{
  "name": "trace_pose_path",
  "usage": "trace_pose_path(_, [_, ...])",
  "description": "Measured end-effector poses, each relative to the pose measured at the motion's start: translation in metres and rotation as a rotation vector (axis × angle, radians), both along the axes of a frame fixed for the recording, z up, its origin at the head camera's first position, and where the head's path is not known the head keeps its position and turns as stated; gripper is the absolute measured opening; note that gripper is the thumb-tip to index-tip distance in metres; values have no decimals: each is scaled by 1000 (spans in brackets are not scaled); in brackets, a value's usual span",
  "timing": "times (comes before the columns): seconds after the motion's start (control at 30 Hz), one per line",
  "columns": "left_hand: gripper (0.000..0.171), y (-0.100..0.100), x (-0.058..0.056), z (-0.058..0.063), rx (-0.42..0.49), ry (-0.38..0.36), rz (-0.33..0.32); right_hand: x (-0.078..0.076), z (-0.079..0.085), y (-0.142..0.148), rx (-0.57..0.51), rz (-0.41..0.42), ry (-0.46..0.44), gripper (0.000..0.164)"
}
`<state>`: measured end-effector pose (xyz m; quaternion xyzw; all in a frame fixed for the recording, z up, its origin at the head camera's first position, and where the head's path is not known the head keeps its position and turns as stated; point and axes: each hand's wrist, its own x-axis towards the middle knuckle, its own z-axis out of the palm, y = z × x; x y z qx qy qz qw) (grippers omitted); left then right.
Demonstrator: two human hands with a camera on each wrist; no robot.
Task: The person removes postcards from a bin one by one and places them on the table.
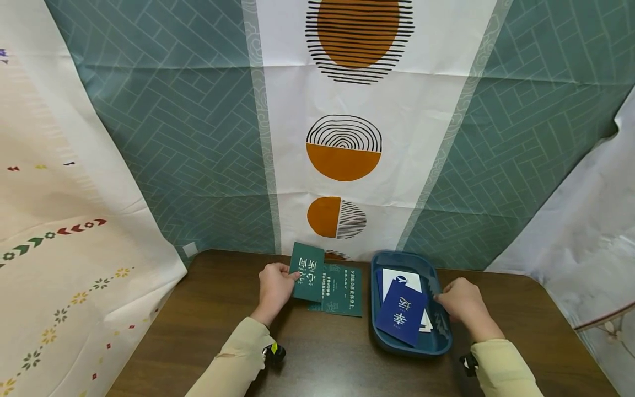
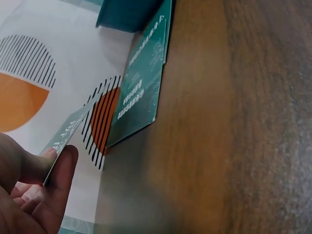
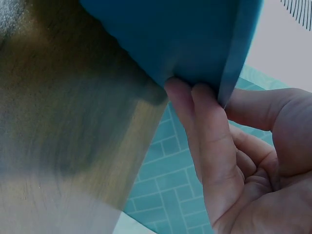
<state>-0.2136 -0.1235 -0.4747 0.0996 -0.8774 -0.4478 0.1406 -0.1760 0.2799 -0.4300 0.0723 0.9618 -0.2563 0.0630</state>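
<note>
In the head view my left hand point(image 1: 276, 286) pinches a dark green card point(image 1: 306, 273) with white lettering by its left edge. The left wrist view shows that card point(image 2: 73, 126) nearly edge-on between thumb and fingers. More green cards point(image 1: 347, 289) lie overlapping on the table just to its right. My right hand point(image 1: 461, 300) grips the right rim of a blue plastic basket point(image 1: 445, 347), its thumb on one side of the wall and fingers on the other in the right wrist view. A dark blue card point(image 1: 403, 313) with white lettering lies in the basket on top of white cards point(image 1: 392, 275).
A brown wooden table point(image 1: 327, 364) bears everything. Behind it hangs a green and white patterned cloth point(image 1: 208, 138) with orange circles, reaching down to the table's back edge. A pale flowered cloth point(image 1: 59, 264) hangs at the left.
</note>
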Motion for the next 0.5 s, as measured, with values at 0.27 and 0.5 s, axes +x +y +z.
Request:
trace_pose_path(0.27, [18, 3, 2, -9, 7, -38, -33, -3, -2, -2, 1, -13, 24, 31])
trace_pose_path(0.5, [20, 9, 1, -18, 18, -68, -37, -7, -7, -2, 25, -26, 35, 32])
